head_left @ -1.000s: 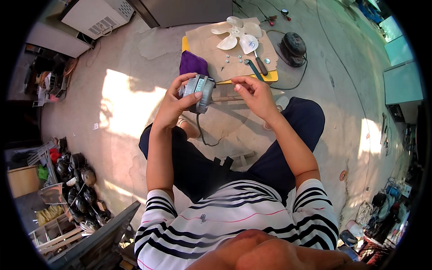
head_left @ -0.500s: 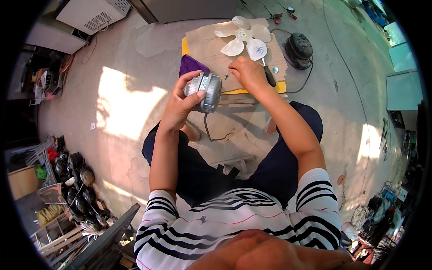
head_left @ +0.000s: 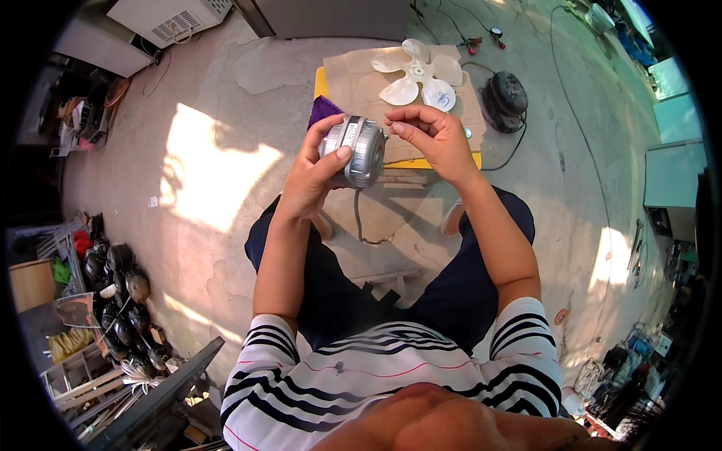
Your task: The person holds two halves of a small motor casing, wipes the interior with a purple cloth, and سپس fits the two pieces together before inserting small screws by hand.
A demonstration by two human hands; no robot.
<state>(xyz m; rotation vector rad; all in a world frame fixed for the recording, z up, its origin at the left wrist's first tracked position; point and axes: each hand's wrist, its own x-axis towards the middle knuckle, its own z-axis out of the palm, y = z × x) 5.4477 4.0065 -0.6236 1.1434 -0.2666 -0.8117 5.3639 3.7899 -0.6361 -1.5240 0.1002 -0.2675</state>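
Note:
A round silver motor (head_left: 362,159) with a metal band and a dark cable hanging below it is gripped in my left hand (head_left: 312,158), thumb in front and fingers over its top. My right hand (head_left: 440,139) is close to the motor's right face, thumb and forefinger pinched together. Whatever small thing may be between those fingertips is too small to name. Beyond my hands, a white five-bladed fan blade (head_left: 418,71) lies on a cardboard sheet (head_left: 350,71). Part of a purple cloth (head_left: 323,111) shows behind my left hand.
The cardboard covers a low yellow table (head_left: 320,79). A small shiny disc (head_left: 468,133) lies at its right side. On the floor stand a black compressor (head_left: 505,98) with a cable and, farther off, gauges with hoses (head_left: 472,45). Piled parts (head_left: 124,301) sit at left.
My right hand has come up off the cardboard and toward the motor's right face, fingertips pinched. The motor has turned slightly in my left hand. The screwdriver is now hidden behind my right hand.

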